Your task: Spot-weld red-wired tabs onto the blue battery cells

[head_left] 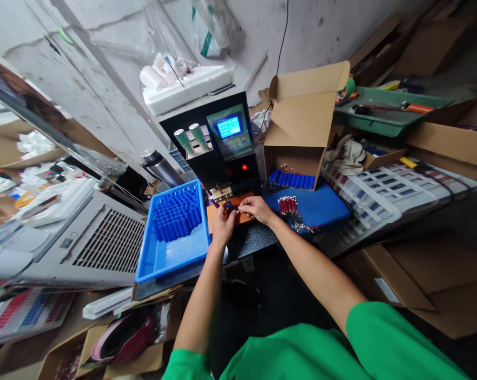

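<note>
My left hand (223, 224) is closed around a blue battery cell (229, 205), mostly hidden by the fingers, on the orange work plate (244, 218) of a black spot welder (232, 170). Just above the cell are the welder's thin electrodes (219, 189). My right hand (257, 208) pinches something small close to the left fingertips, too small to make out. On the blue mat (321, 207) right of my hands lies a bundle of red and black wire leads (289, 207) with white ends. A blue tray (175, 259) on the left holds many upright blue battery cells (178, 214).
An open cardboard box (297, 119) behind the mat holds more blue cells (291, 179). The welder's screen (229, 127) is lit. A steel flask (161, 166) stands behind the tray. At right are a green tray (396, 113) and a white plastic crate (365, 203).
</note>
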The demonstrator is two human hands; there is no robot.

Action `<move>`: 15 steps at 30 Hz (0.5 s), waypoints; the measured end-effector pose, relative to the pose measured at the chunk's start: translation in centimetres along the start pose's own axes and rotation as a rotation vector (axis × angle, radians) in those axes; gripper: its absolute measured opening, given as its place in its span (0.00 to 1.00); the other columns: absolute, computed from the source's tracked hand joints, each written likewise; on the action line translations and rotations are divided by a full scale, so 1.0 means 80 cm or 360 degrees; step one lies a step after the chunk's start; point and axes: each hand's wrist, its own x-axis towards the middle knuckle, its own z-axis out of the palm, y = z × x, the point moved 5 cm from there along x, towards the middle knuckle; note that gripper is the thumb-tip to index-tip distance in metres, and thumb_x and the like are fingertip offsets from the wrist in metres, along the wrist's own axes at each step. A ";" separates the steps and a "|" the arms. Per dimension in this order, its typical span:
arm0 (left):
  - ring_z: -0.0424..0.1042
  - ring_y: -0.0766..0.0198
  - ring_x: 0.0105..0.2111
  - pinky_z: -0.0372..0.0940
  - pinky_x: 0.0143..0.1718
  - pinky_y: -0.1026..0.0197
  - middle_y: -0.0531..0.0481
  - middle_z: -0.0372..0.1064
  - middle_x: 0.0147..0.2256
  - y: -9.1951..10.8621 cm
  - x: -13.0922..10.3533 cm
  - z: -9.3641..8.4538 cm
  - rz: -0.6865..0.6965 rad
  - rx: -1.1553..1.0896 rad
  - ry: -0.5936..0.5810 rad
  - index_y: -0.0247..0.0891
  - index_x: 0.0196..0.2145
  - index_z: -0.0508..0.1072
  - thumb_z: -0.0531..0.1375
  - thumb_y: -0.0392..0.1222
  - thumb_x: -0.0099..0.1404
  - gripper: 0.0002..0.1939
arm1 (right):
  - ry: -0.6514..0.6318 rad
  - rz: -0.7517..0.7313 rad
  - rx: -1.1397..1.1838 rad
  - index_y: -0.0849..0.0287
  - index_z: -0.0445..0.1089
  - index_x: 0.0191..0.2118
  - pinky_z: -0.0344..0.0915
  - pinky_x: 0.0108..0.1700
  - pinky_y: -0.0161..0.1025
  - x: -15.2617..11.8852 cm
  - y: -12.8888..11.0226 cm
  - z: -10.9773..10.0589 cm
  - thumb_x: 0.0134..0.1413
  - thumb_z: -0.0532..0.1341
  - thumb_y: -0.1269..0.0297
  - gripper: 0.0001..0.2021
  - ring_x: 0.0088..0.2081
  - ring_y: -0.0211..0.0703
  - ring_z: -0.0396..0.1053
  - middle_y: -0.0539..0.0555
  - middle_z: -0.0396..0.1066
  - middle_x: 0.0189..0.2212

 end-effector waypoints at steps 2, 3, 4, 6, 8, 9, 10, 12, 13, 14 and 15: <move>0.74 0.59 0.37 0.68 0.41 0.57 0.46 0.75 0.38 0.001 0.002 0.005 0.0057 0.0051 -0.0104 0.38 0.44 0.74 0.61 0.43 0.65 0.11 | 0.0017 0.0028 0.0109 0.60 0.71 0.25 0.49 0.21 0.31 -0.003 -0.001 -0.004 0.41 0.66 0.53 0.14 0.18 0.32 0.55 0.45 0.63 0.16; 0.74 0.59 0.37 0.68 0.41 0.57 0.46 0.75 0.37 0.001 0.002 0.005 0.0096 0.0090 -0.0142 0.39 0.43 0.74 0.60 0.43 0.65 0.10 | 0.0027 0.0035 0.0154 0.60 0.71 0.26 0.48 0.20 0.31 -0.004 -0.001 -0.006 0.41 0.66 0.53 0.14 0.18 0.32 0.55 0.46 0.65 0.17; 0.73 0.59 0.37 0.67 0.41 0.57 0.46 0.75 0.37 0.003 0.000 0.005 0.0144 0.0129 -0.0178 0.39 0.44 0.74 0.59 0.43 0.66 0.10 | 0.0032 0.0037 0.0186 0.60 0.71 0.26 0.48 0.20 0.31 -0.004 -0.001 -0.007 0.41 0.66 0.53 0.14 0.18 0.31 0.55 0.47 0.66 0.18; 0.73 0.59 0.37 0.66 0.42 0.57 0.46 0.75 0.38 0.005 -0.006 0.001 0.0247 0.0197 -0.0245 0.40 0.45 0.74 0.60 0.43 0.66 0.11 | 0.0025 0.0033 0.0208 0.60 0.71 0.25 0.48 0.20 0.31 -0.005 -0.001 -0.009 0.41 0.67 0.54 0.14 0.18 0.31 0.55 0.48 0.68 0.19; 0.73 0.58 0.37 0.66 0.43 0.56 0.46 0.75 0.38 0.007 -0.011 -0.006 0.0312 0.0254 -0.0261 0.41 0.46 0.75 0.62 0.44 0.65 0.12 | -0.0001 0.0027 0.0188 0.60 0.71 0.25 0.48 0.20 0.31 -0.005 0.000 -0.008 0.41 0.67 0.54 0.14 0.18 0.32 0.56 0.48 0.67 0.18; 0.73 0.58 0.37 0.66 0.43 0.56 0.46 0.75 0.37 0.007 -0.012 -0.010 0.0318 0.0266 -0.0264 0.42 0.45 0.76 0.63 0.45 0.64 0.12 | -0.0012 0.0024 0.0169 0.60 0.71 0.24 0.48 0.20 0.30 -0.005 0.000 -0.008 0.41 0.68 0.54 0.14 0.18 0.32 0.56 0.47 0.66 0.17; 0.73 0.57 0.37 0.67 0.43 0.55 0.46 0.75 0.36 0.006 -0.014 -0.013 0.0303 0.0254 -0.0263 0.42 0.45 0.77 0.65 0.46 0.63 0.13 | -0.0019 0.0022 0.0148 0.60 0.71 0.24 0.48 0.20 0.30 -0.004 0.001 -0.008 0.41 0.68 0.54 0.14 0.18 0.32 0.55 0.47 0.65 0.16; 0.73 0.57 0.36 0.68 0.41 0.55 0.46 0.75 0.36 0.003 -0.014 -0.019 0.0225 0.0158 -0.0250 0.42 0.44 0.78 0.66 0.48 0.61 0.14 | -0.0024 0.0025 0.0111 0.60 0.71 0.24 0.49 0.20 0.31 -0.003 0.002 -0.007 0.41 0.68 0.53 0.14 0.17 0.32 0.54 0.46 0.63 0.15; 0.73 0.58 0.35 0.68 0.40 0.56 0.46 0.75 0.36 0.001 -0.014 -0.021 0.0175 0.0098 -0.0237 0.42 0.43 0.78 0.67 0.48 0.60 0.14 | -0.0026 0.0026 0.0095 0.60 0.71 0.24 0.49 0.20 0.31 -0.003 0.003 -0.007 0.42 0.68 0.53 0.14 0.17 0.32 0.54 0.46 0.63 0.15; 0.74 0.58 0.35 0.69 0.39 0.56 0.47 0.75 0.36 0.000 -0.014 -0.022 0.0124 0.0044 -0.0220 0.41 0.42 0.78 0.67 0.49 0.59 0.15 | -0.0029 0.0027 0.0081 0.60 0.71 0.24 0.49 0.20 0.31 -0.002 0.004 -0.007 0.42 0.68 0.53 0.14 0.17 0.32 0.54 0.46 0.63 0.15; 0.74 0.58 0.34 0.69 0.38 0.56 0.47 0.75 0.36 -0.002 -0.014 -0.023 0.0075 0.0000 -0.0200 0.41 0.41 0.78 0.68 0.49 0.58 0.15 | -0.0034 0.0027 0.0070 0.61 0.71 0.24 0.49 0.20 0.31 -0.002 0.004 -0.007 0.42 0.68 0.53 0.14 0.17 0.32 0.54 0.46 0.63 0.15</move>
